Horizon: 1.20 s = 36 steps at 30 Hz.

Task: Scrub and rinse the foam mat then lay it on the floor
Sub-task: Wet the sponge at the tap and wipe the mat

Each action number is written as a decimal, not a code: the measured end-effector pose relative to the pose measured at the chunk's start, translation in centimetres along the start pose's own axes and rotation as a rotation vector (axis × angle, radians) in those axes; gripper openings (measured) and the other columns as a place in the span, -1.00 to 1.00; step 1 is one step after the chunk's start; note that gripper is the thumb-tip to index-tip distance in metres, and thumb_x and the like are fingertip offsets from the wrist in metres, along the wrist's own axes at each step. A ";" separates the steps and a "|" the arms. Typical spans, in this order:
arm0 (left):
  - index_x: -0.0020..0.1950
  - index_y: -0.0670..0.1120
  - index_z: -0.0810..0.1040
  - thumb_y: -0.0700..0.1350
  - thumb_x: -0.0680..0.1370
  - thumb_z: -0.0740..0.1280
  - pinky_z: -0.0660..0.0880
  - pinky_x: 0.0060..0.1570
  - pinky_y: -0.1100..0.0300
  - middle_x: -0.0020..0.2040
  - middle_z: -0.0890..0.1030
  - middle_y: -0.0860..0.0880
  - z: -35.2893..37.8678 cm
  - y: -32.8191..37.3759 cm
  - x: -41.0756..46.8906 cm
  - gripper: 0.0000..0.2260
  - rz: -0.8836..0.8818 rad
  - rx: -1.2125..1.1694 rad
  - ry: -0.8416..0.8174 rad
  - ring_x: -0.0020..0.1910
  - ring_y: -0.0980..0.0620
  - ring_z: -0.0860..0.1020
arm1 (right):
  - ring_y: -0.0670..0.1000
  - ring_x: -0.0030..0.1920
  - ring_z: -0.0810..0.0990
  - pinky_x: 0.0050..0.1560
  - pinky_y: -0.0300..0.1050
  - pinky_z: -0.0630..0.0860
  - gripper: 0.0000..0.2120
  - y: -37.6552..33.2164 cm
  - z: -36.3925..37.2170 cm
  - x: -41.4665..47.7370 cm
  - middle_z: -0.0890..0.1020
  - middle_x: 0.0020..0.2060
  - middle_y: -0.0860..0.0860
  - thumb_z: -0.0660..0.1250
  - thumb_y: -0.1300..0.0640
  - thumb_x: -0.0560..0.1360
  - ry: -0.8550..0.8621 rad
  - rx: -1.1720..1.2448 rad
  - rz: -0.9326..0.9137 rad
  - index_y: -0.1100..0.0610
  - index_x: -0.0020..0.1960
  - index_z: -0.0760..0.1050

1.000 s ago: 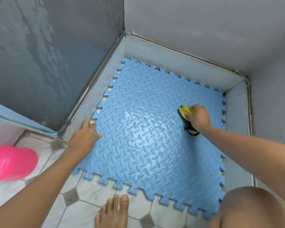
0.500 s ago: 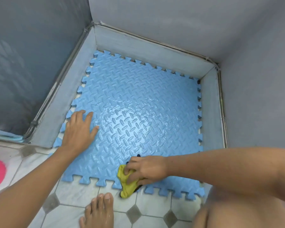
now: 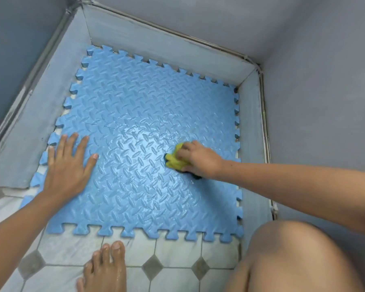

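A blue foam mat (image 3: 139,114) with a raised tread pattern and jigsaw edges lies flat in a floor corner, its middle wet and shiny. My left hand (image 3: 69,165) presses flat on the mat's left side, fingers spread. My right hand (image 3: 200,160) grips a yellow scrub sponge (image 3: 174,160) with a dark underside and holds it against the mat's right-centre.
Grey walls and a raised grey skirting (image 3: 160,42) enclose the mat on the left, far and right sides. White floor tiles (image 3: 177,252) with grey diamonds lie in front. My bare foot (image 3: 105,268) and knee (image 3: 293,256) are near the mat's front edge.
My right hand has carried the sponge from the mat's front edge up to its right-centre. My left hand stays flat on the left side. The view has shifted.
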<state>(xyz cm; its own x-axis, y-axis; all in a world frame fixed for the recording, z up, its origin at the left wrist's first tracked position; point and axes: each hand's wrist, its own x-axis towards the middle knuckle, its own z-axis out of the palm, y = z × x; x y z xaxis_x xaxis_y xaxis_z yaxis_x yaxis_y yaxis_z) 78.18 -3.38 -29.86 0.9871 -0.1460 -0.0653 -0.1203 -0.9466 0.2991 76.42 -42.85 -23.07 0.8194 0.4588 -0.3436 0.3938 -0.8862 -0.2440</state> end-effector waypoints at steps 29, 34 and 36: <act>0.62 -0.08 0.29 0.26 0.63 0.00 -0.31 0.52 0.15 0.62 0.26 -0.17 -0.3 0.5 -0.2 -0.34 -0.008 0.003 0.076 0.67 -0.10 0.06 | 0.16 0.19 0.41 -0.11 0.04 0.58 -0.69 -8.9 2.5 6.2 0.50 0.26 0.11 0.37 0.02 0.58 0.127 0.046 -0.362 0.05 0.29 0.57; 0.63 -0.07 0.27 0.25 0.64 0.02 -0.06 0.59 -0.10 0.63 0.24 -0.15 -0.1 0.1 -0.3 -0.36 0.006 -0.004 0.077 0.66 -0.16 0.08 | 0.13 0.09 0.61 -0.01 0.11 0.63 -0.78 -1.5 -1.1 9.4 0.58 0.12 0.01 0.32 -0.11 0.55 0.388 0.001 -0.013 -0.11 0.16 0.58; 0.64 -0.06 0.26 0.24 0.65 0.02 -0.02 0.59 -0.16 0.64 0.23 -0.14 0.0 0.1 -0.3 -0.37 -0.003 -0.002 0.072 0.66 -0.14 0.07 | 0.20 0.15 0.56 0.07 0.16 0.57 -0.76 5.4 -3.1 9.3 0.56 0.16 0.10 0.27 -0.07 0.59 0.381 -0.102 0.381 -0.03 0.19 0.57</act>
<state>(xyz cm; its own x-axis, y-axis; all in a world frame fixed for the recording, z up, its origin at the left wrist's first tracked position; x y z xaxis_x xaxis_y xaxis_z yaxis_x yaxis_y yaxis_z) 77.88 -3.40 -29.80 0.9925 -0.1222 0.0028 -0.1174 -0.9463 0.3013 87.48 -43.51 -24.78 0.9973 0.0651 -0.0333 0.0626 -0.9955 -0.0712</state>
